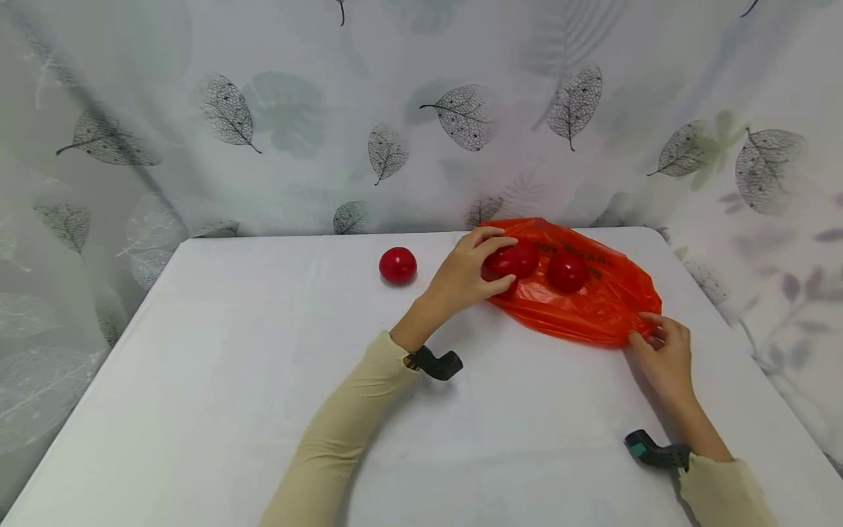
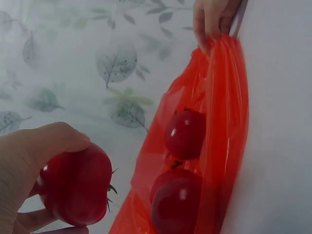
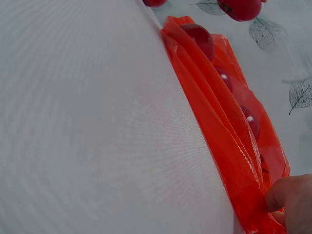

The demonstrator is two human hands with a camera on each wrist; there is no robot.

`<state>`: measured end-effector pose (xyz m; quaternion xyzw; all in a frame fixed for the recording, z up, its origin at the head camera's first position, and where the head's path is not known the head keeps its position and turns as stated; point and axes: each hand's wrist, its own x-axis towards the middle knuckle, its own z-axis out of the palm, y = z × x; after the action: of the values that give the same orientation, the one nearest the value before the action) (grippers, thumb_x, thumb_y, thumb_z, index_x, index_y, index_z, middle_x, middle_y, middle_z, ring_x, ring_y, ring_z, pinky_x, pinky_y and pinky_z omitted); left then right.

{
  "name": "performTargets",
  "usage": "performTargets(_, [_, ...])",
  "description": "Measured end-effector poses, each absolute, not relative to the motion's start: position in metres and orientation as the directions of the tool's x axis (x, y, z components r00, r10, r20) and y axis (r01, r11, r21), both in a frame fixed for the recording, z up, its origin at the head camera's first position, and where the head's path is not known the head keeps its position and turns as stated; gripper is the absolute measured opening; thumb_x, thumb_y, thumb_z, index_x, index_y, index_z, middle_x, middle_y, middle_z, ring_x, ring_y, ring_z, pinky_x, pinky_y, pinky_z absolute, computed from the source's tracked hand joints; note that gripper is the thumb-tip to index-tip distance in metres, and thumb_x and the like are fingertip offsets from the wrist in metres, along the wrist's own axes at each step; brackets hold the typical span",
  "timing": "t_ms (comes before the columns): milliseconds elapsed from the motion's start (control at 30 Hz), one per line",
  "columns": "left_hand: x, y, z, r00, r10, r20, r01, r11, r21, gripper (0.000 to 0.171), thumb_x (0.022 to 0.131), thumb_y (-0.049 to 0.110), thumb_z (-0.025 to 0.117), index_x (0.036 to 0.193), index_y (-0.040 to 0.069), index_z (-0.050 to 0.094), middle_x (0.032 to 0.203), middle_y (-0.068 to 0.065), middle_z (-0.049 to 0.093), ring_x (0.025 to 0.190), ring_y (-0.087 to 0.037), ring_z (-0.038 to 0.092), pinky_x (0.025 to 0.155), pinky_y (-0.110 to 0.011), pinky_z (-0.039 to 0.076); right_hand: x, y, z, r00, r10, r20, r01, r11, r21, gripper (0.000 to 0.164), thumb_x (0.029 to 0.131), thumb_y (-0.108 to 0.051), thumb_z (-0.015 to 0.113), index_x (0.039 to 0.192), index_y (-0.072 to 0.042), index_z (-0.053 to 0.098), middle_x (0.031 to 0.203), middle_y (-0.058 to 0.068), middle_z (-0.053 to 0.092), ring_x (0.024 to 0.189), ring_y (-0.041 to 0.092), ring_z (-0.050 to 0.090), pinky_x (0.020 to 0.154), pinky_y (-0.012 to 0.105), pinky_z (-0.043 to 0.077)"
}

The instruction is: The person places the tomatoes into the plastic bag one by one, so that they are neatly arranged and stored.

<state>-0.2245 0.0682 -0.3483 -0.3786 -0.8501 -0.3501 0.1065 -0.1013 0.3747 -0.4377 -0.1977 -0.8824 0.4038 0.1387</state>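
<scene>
My left hand (image 1: 464, 272) holds a red tomato (image 2: 78, 185) between thumb and fingers, above the left end of an orange-red plastic bag (image 1: 593, 322). Green sepals show on that tomato in the left wrist view. Inside the bag lie several more tomatoes, one of them (image 1: 567, 272) near its middle; the right wrist view shows another tomato (image 3: 200, 39) towards the bag's far end. At the bag's right end, my right hand (image 1: 668, 359) pinches the plastic between thumb and fingers. Part of the bag's contents is hidden behind its folded side.
One loose tomato (image 1: 398, 266) sits on the white table (image 1: 217, 380), left of the bag near the back edge. A curtain (image 1: 290, 183) printed with leaves hangs behind the table and along its sides.
</scene>
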Motion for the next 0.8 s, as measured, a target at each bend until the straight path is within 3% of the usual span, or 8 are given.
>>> performTargets(400, [-0.214,0.104,-0.36,-0.649,0.648,0.399,0.742,0.422,0.522,0.051,0.086,0.024,0.075,0.132,0.012,0.058,0.139,-0.01,0.049,0.129,-0.024,0.044,0.098,-0.026,0.049,-0.102,0.372,-0.436,-0.882,0.461,0.097,0.217,0.581,-0.785,0.04,0.096,-0.013,0.051,0.132,0.005,0.05,0.134,0.025,0.034,0.095,0.01,0.038,0.073,0.0,0.032])
performTargets(800, [-0.209,0.128,-0.377,-0.677,0.643,0.359,0.716,0.464,0.521,0.05,0.086,0.027,0.074,0.132,0.014,0.058,0.138,-0.007,0.049,0.128,-0.021,0.045,0.096,-0.024,0.049,-0.101,0.372,-0.435,-0.883,0.462,0.087,0.227,0.58,-0.782,0.042,0.095,-0.014,0.051,0.133,0.004,0.049,0.136,0.025,0.033,0.098,0.016,0.04,0.075,0.003,0.033])
